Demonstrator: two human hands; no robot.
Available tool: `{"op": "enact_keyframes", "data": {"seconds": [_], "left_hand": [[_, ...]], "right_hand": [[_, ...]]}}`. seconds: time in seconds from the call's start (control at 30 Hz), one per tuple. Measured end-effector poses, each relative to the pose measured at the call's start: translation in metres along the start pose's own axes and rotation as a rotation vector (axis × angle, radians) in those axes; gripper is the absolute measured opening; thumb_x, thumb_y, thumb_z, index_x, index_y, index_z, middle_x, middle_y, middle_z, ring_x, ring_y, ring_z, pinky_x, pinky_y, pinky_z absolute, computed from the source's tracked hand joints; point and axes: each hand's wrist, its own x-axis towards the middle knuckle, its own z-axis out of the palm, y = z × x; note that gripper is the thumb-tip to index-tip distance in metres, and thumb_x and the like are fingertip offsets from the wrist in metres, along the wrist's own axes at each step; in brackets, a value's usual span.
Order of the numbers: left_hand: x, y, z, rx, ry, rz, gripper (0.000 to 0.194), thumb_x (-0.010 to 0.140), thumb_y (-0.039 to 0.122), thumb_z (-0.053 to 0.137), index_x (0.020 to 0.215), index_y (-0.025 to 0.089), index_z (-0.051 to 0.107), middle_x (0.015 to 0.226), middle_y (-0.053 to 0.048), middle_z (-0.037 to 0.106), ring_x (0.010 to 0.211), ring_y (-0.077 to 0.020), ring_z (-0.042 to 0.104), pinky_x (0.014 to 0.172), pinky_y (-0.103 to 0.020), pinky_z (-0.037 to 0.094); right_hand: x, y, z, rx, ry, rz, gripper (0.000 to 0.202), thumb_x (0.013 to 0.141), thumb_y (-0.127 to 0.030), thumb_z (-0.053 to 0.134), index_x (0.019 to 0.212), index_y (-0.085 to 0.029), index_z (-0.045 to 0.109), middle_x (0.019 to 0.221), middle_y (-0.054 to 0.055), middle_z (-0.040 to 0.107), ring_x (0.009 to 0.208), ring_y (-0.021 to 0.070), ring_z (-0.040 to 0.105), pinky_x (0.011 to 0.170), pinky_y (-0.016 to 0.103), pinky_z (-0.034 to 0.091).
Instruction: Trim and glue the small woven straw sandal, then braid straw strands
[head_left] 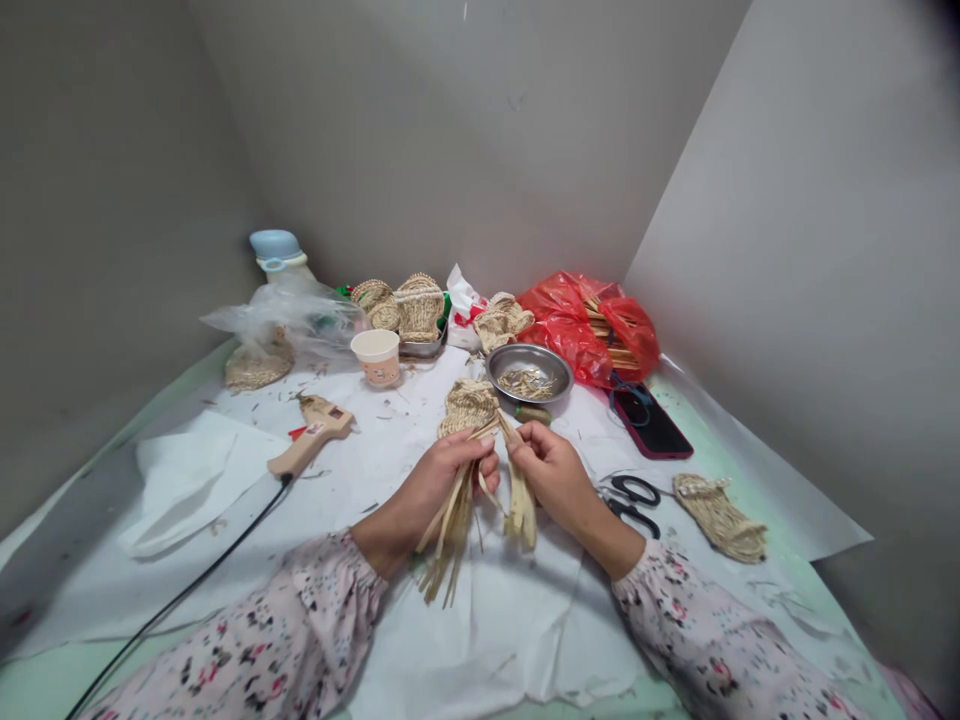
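Note:
A woven straw piece [468, 404] lies in the middle of the paper-covered table, with loose straw strands [454, 530] trailing from its near end. My left hand [442, 475] is closed on the left bundle of strands, just below the woven part. In my right hand [551, 465], thumb and fingers pinch the right bundle, which hangs down beside the palm. The two hands are close together but apart. Right behind them stands a metal bowl [529, 374] holding short straw bits.
A glue gun [315, 436] with a black cord and a paper cup [377, 358] are on the left. Scissors [634, 503], a phone [651, 424] and a woven sole [720, 517] lie right. Behind are a red bag [559, 320], woven pieces [420, 308] and a bottle [279, 255].

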Motion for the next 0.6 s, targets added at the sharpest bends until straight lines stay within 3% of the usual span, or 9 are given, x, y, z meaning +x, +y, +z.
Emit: {"op": "enact_keyframes", "data": {"seconds": [0.2, 0.47, 0.6], "left_hand": [[-0.004, 0.009, 0.003, -0.005, 0.010, -0.013, 0.020, 0.075, 0.022, 0.063, 0.061, 0.014, 0.051, 0.055, 0.002, 0.045, 0.046, -0.0078, 0.050, 0.045, -0.018, 0.038], [-0.010, 0.016, 0.003, -0.092, -0.077, -0.067, 0.022, 0.072, 0.023, 0.059, 0.056, 0.015, 0.047, 0.048, 0.006, 0.036, 0.032, -0.0032, 0.033, 0.035, -0.018, 0.027], [-0.007, 0.014, 0.001, 0.007, -0.043, -0.064, 0.020, 0.074, 0.022, 0.060, 0.059, 0.014, 0.050, 0.051, 0.003, 0.045, 0.035, -0.0042, 0.042, 0.036, -0.016, 0.027]], "right_hand": [[0.002, 0.002, -0.001, -0.032, 0.032, 0.019, 0.012, 0.080, -0.031, 0.055, 0.078, -0.020, 0.054, 0.061, -0.005, 0.048, 0.054, 0.0117, 0.042, 0.052, 0.024, 0.034], [0.002, 0.001, -0.001, -0.029, 0.066, -0.007, 0.016, 0.081, -0.036, 0.057, 0.081, -0.020, 0.058, 0.062, -0.004, 0.050, 0.055, 0.0128, 0.044, 0.054, 0.025, 0.036], [0.002, 0.000, -0.003, 0.019, 0.005, 0.008, 0.017, 0.081, -0.036, 0.059, 0.082, -0.019, 0.058, 0.066, -0.004, 0.053, 0.058, 0.0126, 0.045, 0.057, 0.025, 0.037]]}}
